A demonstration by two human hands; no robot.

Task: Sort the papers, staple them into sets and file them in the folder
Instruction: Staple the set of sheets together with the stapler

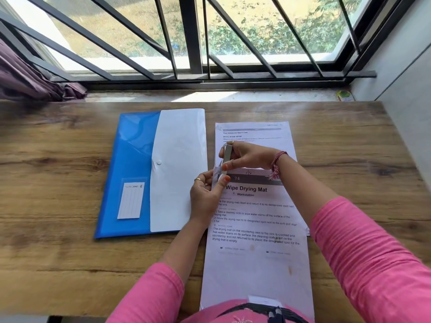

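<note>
A blue plastic folder (130,173) with a white snap flap lies shut on the wooden table, left of centre. To its right lie printed papers: a near sheet headed "Wipe Drying Mat" (256,252) overlaps a farther sheet (254,134). My right hand (249,156) grips a small silver stapler (227,152), held upright over the top left corner of the near sheet. My left hand (206,194) pinches that lifted paper corner (215,177) just below the stapler.
The wooden table (58,159) runs to a window sill with a dark metal grille behind. A purple curtain (30,80) bunches at the far left. A small green and yellow object (345,96) sits on the sill at the right, by a grey wall.
</note>
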